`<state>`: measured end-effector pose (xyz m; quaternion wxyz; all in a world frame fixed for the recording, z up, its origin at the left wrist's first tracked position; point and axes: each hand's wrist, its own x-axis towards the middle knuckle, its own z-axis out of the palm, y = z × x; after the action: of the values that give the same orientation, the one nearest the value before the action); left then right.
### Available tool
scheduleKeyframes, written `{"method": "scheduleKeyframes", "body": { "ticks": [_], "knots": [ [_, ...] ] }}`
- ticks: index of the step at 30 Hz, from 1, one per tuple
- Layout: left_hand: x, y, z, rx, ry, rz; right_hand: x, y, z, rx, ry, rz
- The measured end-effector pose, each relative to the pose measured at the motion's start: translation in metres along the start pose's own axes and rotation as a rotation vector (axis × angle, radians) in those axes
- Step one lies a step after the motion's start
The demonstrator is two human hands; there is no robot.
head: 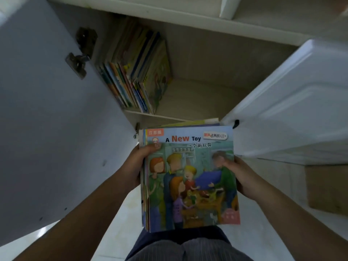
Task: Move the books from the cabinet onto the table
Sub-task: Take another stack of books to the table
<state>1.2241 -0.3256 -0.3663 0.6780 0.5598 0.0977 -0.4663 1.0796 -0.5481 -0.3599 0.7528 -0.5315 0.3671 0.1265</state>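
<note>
I hold a stack of thin picture books flat in front of me, just outside the open cabinet. The top cover reads "A New Toy". My left hand grips the stack's left edge, thumb on the cover. My right hand grips its right edge. Inside the cabinet, a row of several more books leans against the left wall on the shelf. The table is not in view.
The left cabinet door and the right cabinet door both stand open on either side of me. A cardboard box sits on the pale tiled floor at the right. The shelf to the right of the leaning books is bare.
</note>
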Motion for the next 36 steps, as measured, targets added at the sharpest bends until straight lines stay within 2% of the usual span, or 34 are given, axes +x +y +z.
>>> {"method": "scheduleKeyframes", "body": {
  "ticks": [5, 9, 14, 17, 20, 26, 31, 36],
  "knots": [
    [-0.017, -0.001, 0.025, 0.089, -0.018, -0.083, -0.045, 0.011, -0.001, 0.077, 0.109, 0.049],
    [-0.037, -0.009, 0.051, 0.158, -0.11, -0.128, -0.091, 0.027, -0.008, 0.128, 0.151, 0.022],
    [-0.056, -0.028, 0.082, 0.182, -0.159, -0.165, -0.141, 0.044, -0.026, 0.206, 0.16, 0.044],
    [-0.073, -0.047, 0.105, 0.239, -0.223, -0.128, -0.182, 0.066, -0.035, 0.245, 0.243, 0.001],
    [-0.101, -0.077, 0.136, 0.381, -0.284, -0.048, -0.235, 0.111, -0.043, 0.324, 0.342, -0.079],
    [-0.169, -0.146, 0.18, 0.553, -0.474, -0.017, -0.345, 0.2, -0.027, 0.439, 0.533, -0.189],
    [-0.24, -0.221, 0.214, 0.672, -0.647, -0.109, -0.445, 0.284, -0.003, 0.52, 0.718, -0.231],
    [-0.316, -0.298, 0.246, 0.819, -0.851, -0.248, -0.528, 0.371, 0.027, 0.65, 0.979, -0.232]
  ]
}}
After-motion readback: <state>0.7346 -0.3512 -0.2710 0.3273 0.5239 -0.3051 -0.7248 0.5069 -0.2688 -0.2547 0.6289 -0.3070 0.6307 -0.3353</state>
